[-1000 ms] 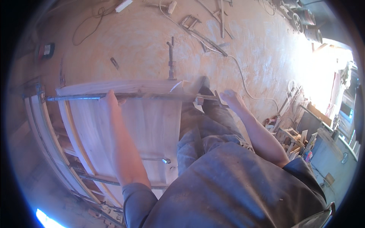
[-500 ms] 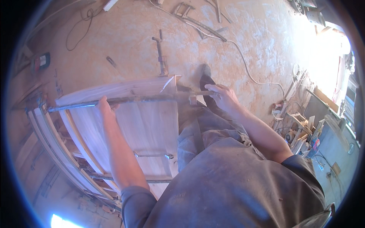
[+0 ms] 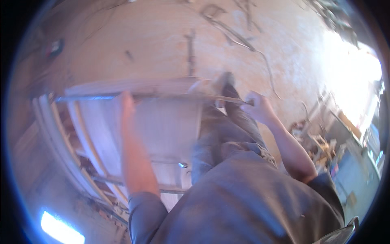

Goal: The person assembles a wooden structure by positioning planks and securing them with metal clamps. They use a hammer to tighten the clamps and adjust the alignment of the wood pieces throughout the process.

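Note:
A long metal bar clamp (image 3: pixel 170 96) lies across a pale wooden panel assembly (image 3: pixel 162 130) in front of me. My left hand (image 3: pixel 126 103) is closed round the clamp's bar, toward its left part, though motion smears the fingers. Past the panel's right end, my right hand (image 3: pixel 259 106) grips the screw end of the clamp. Lower on the panel, a thin metal bar ends in a shiny fitting (image 3: pixel 183 165). A second long bar (image 3: pixel 142 185) crosses nearer to me, partly behind my left forearm.
Curved wooden rails (image 3: pixel 61 138) form the left side. Another clamp (image 3: pixel 190 53) lies on the floor beyond the panel, with a metal frame piece (image 3: pixel 227 30) and a cable (image 3: pixel 270 75) farther off. Wood scraps (image 3: pixel 321 146) are piled at right beside a bluish board (image 3: pixel 353 162).
The whole view has shifted and blurred. My right hand has slid outward to the right, to the end of the clamp's screw. My left hand still holds the bar.

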`<state>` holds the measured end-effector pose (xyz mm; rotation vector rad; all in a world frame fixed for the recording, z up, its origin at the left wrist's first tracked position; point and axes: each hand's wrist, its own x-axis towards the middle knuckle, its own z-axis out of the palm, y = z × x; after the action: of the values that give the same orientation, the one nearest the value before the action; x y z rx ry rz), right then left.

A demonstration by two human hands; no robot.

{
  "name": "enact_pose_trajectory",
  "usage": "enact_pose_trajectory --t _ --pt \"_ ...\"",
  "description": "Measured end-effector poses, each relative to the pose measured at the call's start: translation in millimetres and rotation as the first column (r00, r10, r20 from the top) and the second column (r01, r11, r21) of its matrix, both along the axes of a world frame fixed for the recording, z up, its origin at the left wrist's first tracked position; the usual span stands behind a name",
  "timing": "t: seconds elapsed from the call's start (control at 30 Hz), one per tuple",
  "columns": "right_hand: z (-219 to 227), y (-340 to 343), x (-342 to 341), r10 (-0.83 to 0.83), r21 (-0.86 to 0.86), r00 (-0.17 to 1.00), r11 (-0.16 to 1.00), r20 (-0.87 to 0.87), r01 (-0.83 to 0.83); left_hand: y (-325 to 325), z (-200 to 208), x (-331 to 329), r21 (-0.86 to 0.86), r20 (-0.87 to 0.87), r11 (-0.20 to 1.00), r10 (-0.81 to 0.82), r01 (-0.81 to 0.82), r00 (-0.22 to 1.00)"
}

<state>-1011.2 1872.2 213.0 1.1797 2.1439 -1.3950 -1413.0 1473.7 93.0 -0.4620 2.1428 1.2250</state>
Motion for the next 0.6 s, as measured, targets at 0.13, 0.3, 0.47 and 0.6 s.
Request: enact_pose_trajectory --t 0.13,0.3,0.47,0.6 --pt "-59 14 44 -0.470 -0.595 0.880 0.687 0.074 0.417 74 25 9 -0.407 -0.103 0.887 -0.281 0.217 0.954" --pt "-53 10 36 -0.650 -0.708 0.659 0.255 0.379 0.659 140 98 18 -0.288 -0.160 0.940 0.143 -0.184 0.977" --pt "-64 -13 43 -0.565 -0.695 0.810 0.520 0.155 0.496 124 112 28 -0.333 -0.131 0.920 0.171 -0.206 0.976" --pt "-94 -32 38 -0.376 -0.358 0.919 0.879 -0.118 0.314 136 118 24 -0.354 -0.050 0.919 0.165 -0.172 0.985"
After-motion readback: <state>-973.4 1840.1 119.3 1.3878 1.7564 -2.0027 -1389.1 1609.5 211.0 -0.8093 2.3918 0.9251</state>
